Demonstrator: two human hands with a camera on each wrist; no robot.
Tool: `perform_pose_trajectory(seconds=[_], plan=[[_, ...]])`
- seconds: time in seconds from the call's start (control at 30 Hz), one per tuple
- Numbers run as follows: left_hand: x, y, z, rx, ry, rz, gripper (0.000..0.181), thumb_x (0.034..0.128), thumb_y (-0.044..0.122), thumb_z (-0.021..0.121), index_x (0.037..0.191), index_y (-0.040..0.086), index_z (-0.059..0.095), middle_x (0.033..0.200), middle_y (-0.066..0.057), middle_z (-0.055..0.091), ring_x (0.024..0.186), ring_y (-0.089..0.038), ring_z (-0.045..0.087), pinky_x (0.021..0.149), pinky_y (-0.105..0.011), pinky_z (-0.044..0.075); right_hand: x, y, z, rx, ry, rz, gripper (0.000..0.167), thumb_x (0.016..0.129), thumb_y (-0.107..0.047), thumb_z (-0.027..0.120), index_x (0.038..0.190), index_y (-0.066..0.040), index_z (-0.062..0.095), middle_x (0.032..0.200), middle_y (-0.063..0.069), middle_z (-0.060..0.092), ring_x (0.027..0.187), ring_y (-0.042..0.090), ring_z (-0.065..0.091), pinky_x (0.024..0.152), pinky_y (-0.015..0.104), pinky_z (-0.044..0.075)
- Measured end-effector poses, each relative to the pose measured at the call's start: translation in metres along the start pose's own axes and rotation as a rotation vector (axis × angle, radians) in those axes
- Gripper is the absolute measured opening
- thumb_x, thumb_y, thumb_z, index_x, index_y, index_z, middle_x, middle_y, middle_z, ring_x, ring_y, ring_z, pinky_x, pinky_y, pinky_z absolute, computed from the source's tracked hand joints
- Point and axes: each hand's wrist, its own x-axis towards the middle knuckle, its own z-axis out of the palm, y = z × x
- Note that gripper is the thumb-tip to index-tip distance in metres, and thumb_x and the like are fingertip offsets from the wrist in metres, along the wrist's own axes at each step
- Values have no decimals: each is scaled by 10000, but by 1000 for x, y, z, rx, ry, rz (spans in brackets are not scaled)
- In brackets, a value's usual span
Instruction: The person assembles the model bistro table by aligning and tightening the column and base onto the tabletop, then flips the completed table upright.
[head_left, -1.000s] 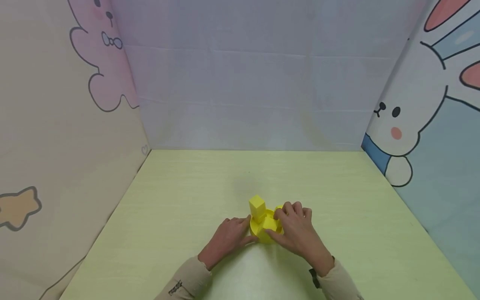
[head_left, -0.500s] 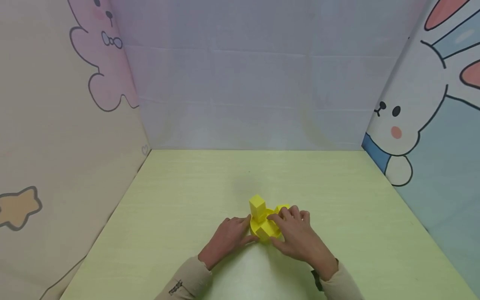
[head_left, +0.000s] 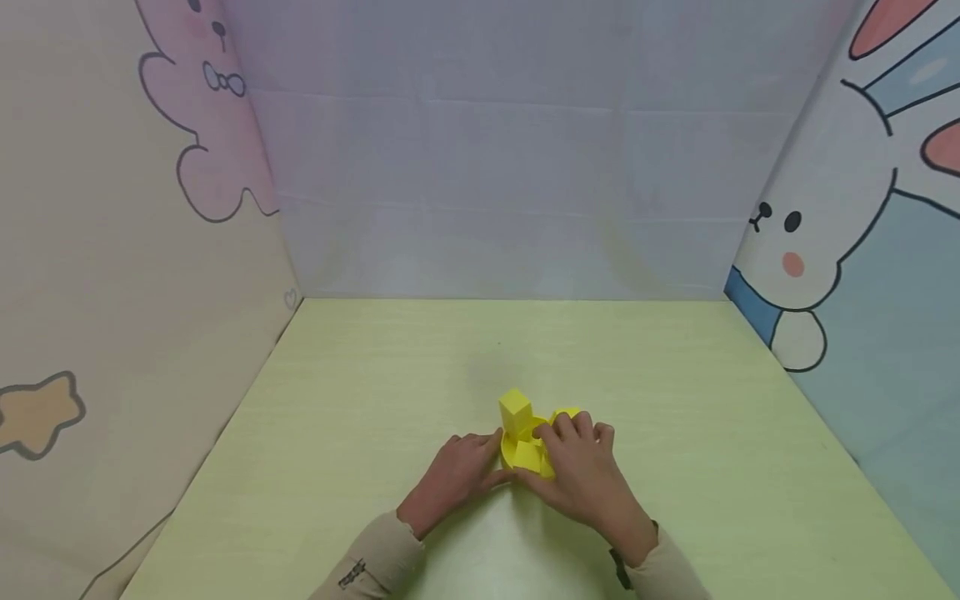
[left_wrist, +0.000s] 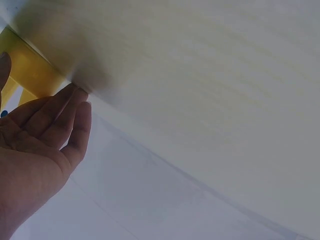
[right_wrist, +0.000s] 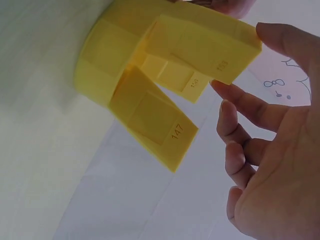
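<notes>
A round, low-walled yellow holder (head_left: 506,454) stands on the table, with yellow rectangular blocks jutting up out of it at a slant. My left hand (head_left: 455,477) holds the holder's left side, thumb in front and fingers behind. My right hand (head_left: 592,477) pinches a block marked 153 (right_wrist: 200,47) between thumb and index finger, while its other fingers curl loosely. The right wrist view also shows a block marked 147 (right_wrist: 155,117) and one that reads 150 (right_wrist: 175,80). In the head view, the back-left block (head_left: 515,412) stands tallest; my right hand covers part of the holder.
The pale yellow-green table (head_left: 375,375) stretches out around the holder. A plain fabric wall (head_left: 510,167) closes off the back. Side walls with cartoon animals, such as a rabbit (head_left: 810,225), flank the table.
My right hand has shifted its fingers, first slightly right, then back left onto the front block. That block has changed its tilt in the holder. My left hand has stayed put.
</notes>
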Motion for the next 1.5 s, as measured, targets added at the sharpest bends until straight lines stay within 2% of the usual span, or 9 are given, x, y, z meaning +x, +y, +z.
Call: perform_pose_trajectory(seconds=[0.17, 0.37, 0.47, 0.53, 0.77, 0.97, 1.33, 1.43, 1.5], plan=[[0, 0, -1, -8, 7, 0, 483, 905, 438, 794, 1192, 85, 633, 891, -40, 735, 828, -179, 711, 617, -320, 510, 1, 2, -1, 14, 22, -38, 375, 853, -445, 821, 898, -134, 617, 898, 15, 477, 900, 263, 404, 764, 513, 353], [0, -1, -1, -7, 8, 4, 457, 911, 432, 791, 1160, 88, 624, 866, -36, 725, 821, -180, 708, 610, -318, 503, 2, 3, 3, 13, 32, -56, 395, 879, -485, 788, 905, -135, 608, 890, 13, 467, 904, 263, 411, 755, 508, 349], [1, -1, 0, -12, 4, -2, 440, 911, 437, 788, 1136, 99, 618, 846, -27, 711, 812, -178, 704, 613, -317, 500, 1, 5, 3, 26, 7, -47, 408, 866, -498, 796, 977, -135, 646, 932, 23, 497, 936, 281, 420, 777, 531, 350], [0, -1, -1, -10, 6, 1, 465, 910, 431, 791, 1179, 91, 624, 875, -38, 730, 829, -186, 712, 619, -322, 506, 0, 8, 2, 42, -18, -54, 411, 866, -478, 798, 1065, -137, 682, 967, 22, 508, 958, 284, 415, 802, 549, 344], [0, -1, -3, 2, 29, 13, 531, 896, 408, 810, 1257, 66, 624, 931, -64, 757, 861, -201, 728, 626, -342, 526, 1, 21, -6, 152, -127, -154, 514, 884, -276, 802, 1376, -203, 673, 1079, 10, 483, 1012, 276, 387, 856, 569, 302], [-1, 0, -3, -9, -4, -6, 570, 906, 408, 801, 1313, 54, 617, 989, -76, 766, 896, -208, 730, 657, -354, 537, 6, 28, -7, 181, -191, -172, 516, 914, -289, 798, 1411, -258, 662, 1091, 12, 492, 1014, 258, 385, 829, 511, 288], [0, 0, -3, 7, 12, 0, 532, 897, 420, 806, 1249, 63, 629, 957, -68, 760, 890, -201, 732, 648, -351, 536, 5, 33, -4, 189, -164, -158, 525, 894, -348, 817, 1394, -269, 680, 1075, 0, 499, 1022, 255, 391, 842, 523, 289], [0, 0, -3, 3, 11, 4, 544, 895, 427, 807, 1259, 64, 628, 960, -68, 762, 886, -198, 730, 642, -350, 532, 0, 35, -3, 212, -112, -135, 608, 863, -366, 845, 1424, -237, 649, 1107, 8, 496, 1041, 266, 401, 850, 521, 298], [0, -1, -4, -15, -13, -4, 553, 897, 432, 804, 1272, 64, 632, 972, -71, 763, 891, -201, 729, 653, -357, 539, -5, 38, -1, 239, -37, -117, 644, 843, -361, 857, 1423, -194, 635, 1120, 16, 503, 1044, 270, 410, 842, 506, 305]])
